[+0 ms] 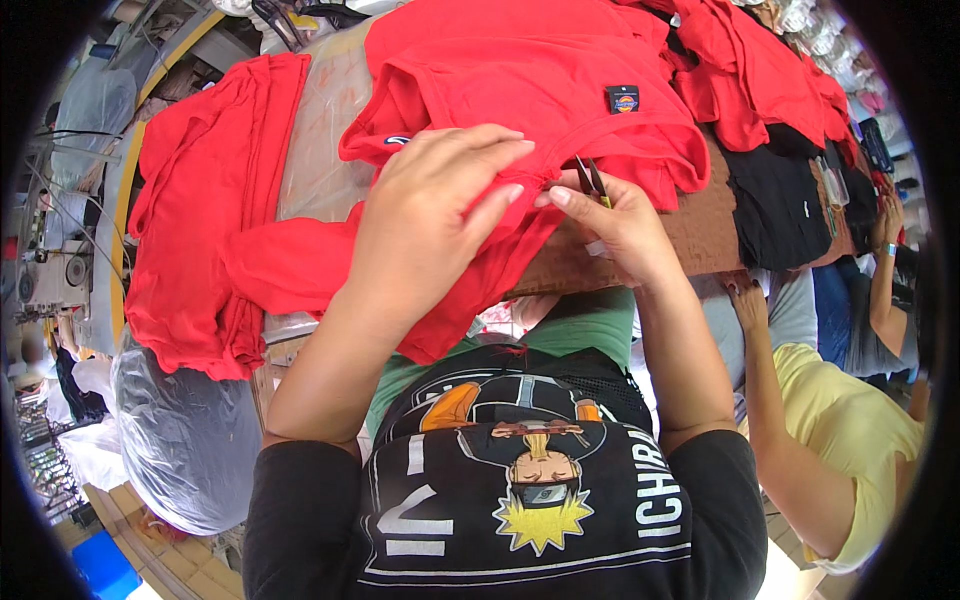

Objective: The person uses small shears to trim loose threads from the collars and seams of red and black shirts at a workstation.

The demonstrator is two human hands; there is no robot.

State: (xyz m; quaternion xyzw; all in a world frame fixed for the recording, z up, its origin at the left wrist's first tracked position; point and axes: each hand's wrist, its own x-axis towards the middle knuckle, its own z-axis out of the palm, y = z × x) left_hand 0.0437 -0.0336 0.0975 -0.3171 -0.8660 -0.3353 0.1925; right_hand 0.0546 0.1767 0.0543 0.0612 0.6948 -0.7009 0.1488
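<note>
A red sweatshirt (480,90) with a black label lies spread on the table in front of me, part of it hanging over the near edge. My left hand (430,215) is over its near part, fingers stretched and thumb apart from them; nothing shows between them. In my right hand (625,230) is a pair of thread snips (597,185) with dark blades and a yellow handle, the blades pointing away from me. The right thumb and fingertips are at the red fabric, close to a seam; whether they pinch it I cannot tell.
Folded red garments (205,210) lie at the left, on and over the table edge. More red garments (750,80) and black fabric (775,205) lie at the right. A large clear plastic bag (180,440) stands lower left. A co-worker in a yellow top (840,430) sits close on my right.
</note>
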